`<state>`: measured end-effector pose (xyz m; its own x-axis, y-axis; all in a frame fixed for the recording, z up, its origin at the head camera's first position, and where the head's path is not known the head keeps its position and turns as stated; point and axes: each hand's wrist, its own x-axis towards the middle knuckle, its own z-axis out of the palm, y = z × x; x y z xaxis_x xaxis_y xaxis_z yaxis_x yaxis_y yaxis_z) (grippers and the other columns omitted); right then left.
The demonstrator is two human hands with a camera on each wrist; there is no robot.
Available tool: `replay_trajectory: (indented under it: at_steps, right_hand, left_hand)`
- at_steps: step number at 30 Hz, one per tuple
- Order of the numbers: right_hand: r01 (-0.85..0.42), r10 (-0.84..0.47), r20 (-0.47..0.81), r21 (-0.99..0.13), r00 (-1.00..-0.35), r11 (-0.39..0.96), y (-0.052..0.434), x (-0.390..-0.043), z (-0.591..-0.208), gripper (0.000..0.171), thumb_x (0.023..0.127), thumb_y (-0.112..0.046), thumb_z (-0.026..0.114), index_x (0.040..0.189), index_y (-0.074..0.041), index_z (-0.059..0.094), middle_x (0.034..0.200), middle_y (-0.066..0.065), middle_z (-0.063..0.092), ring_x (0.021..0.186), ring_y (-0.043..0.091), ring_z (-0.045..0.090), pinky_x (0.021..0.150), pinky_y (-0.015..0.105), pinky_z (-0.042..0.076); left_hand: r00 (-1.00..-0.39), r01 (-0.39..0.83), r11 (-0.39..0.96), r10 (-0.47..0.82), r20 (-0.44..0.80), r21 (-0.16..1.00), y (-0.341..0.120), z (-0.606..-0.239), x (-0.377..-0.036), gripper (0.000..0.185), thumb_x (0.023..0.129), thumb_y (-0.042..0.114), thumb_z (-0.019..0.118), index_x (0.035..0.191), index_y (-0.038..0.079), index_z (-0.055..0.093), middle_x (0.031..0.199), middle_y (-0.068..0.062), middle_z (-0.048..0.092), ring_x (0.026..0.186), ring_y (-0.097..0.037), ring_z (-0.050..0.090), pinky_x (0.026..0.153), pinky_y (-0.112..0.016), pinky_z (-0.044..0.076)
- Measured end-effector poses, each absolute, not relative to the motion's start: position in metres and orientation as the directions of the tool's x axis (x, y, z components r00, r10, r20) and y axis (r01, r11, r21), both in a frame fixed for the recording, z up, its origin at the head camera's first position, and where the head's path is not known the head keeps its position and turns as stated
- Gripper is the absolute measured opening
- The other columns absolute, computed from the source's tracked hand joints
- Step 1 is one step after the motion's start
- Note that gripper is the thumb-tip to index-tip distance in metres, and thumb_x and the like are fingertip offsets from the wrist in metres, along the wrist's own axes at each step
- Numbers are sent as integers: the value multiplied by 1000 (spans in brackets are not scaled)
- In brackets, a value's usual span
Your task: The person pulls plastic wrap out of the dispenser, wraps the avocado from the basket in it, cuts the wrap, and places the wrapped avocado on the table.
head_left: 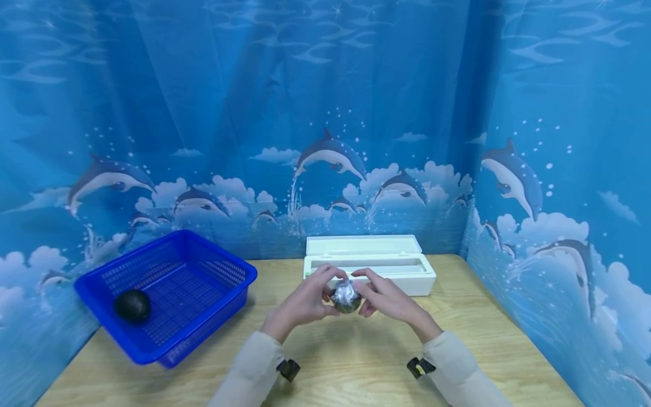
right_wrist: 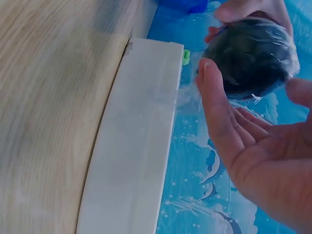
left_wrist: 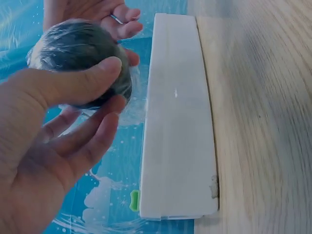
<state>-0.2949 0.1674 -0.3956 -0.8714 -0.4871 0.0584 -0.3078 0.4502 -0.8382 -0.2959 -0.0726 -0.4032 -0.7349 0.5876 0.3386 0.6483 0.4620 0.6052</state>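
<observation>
Centrally, left hand [head_left: 305,302] and right hand [head_left: 386,298] both curl around a dark, film-wrapped round fruit [head_left: 346,296], before the white plastic dispenser box [head_left: 371,265].

You're facing a light wooden tabletop with visible grain [head_left: 508,350], boxed in on the back and both sides by a blue curtain printed with dolphins, white clouds and bubbles [head_left: 330,113]. The curtain hangs in soft vertical folds, with a fold line at the right rear corner where the side panel meets the back one. Light is even and cool, everything tinted blue, no hard shadows on the wood.
</observation>
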Motion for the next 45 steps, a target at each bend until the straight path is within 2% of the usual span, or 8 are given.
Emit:
replay_trajectory:
  at_steps: [6, 10, 21, 29, 34, 39, 42, 45]
  right_hand:
    - [-275, -485, 40, -863, -873, 424, 168, -293, -394, 65, 101, -33, 67, 152, -3, 39, 129, 28, 65, 101, 29, 74, 84, 50, 64]
    - [-292, -491, 22, -826, -871, 482, 167, -294, -396, 70, 96, -34, 74, 152, -8, 41, 131, 23, 65, 104, 28, 73, 86, 44, 63]
    - [-310, -602, -46, -825, -798, 473, 165, -295, -408, 86, 93, -27, 78, 161, -14, 27, 150, 30, 46, 84, 25, 73, 80, 38, 62]
    - [-291, -686, -89, -861, -722, 418, 163, -297, -419, 90, 95, -25, 74, 164, -13, 17, 150, 32, 41, 82, 37, 73, 78, 46, 64]
    - [-293, -653, -67, -856, -754, 426, 161, -298, -423, 85, 96, -20, 72, 162, -8, 19, 132, 24, 54, 79, 32, 73, 74, 43, 64]
    - [-268, -543, -43, -835, -838, 480, 158, -299, -428, 72, 93, -19, 76, 146, 10, 36, 112, 20, 67, 78, 25, 71, 72, 42, 63]
    - [-244, -527, -83, -818, -846, 521, 157, -298, -429, 62, 94, -24, 75, 136, 13, 49, 114, 22, 69, 87, 25, 71, 73, 44, 64]
    - [-233, -559, -128, -817, -819, 528, 158, -298, -429, 56, 97, -27, 71, 134, 11, 55, 123, 26, 67, 98, 27, 70, 77, 44, 64]
  left_hand:
    - [-779, 536, 410, 578, 245, 738, -73, -405, -296, 34, 92, 34, 79, 119, 28, 59, 137, -1, 49, 107, -20, 68, 87, -34, 61]
    - [-813, 472, 394, 542, 215, 789, -72, -406, -298, 16, 103, 36, 63, 107, 22, 59, 137, -8, 45, 104, -25, 71, 85, -31, 61]
    - [-881, 244, 481, 474, -16, 842, -75, -410, -299, 80, 90, 41, 80, 150, 11, 37, 141, -24, 54, 100, -28, 70, 86, -46, 62]
    - [-849, 105, 463, 502, -162, 880, -76, -419, -300, 97, 88, 23, 83, 160, 2, 22, 123, -28, 68, 91, -27, 71, 81, -45, 63]
    - [-840, 99, 454, 516, -171, 885, -77, -425, -304, 89, 84, 17, 86, 154, 4, 32, 112, -18, 68, 76, -24, 65, 69, -37, 59]
    - [-826, 102, 486, 528, -198, 868, -77, -428, -306, 51, 85, 22, 86, 124, 4, 60, 105, -11, 68, 81, -21, 64, 71, -39, 61]
    - [-818, 82, 506, 526, -232, 859, -77, -431, -305, 36, 85, 24, 86, 109, 5, 67, 104, -10, 69, 86, -22, 66, 77, -40, 61]
    - [-820, 72, 470, 530, -216, 879, -76, -434, -306, 37, 85, 22, 85, 115, 7, 68, 115, -12, 69, 95, -22, 67, 79, -38, 62]
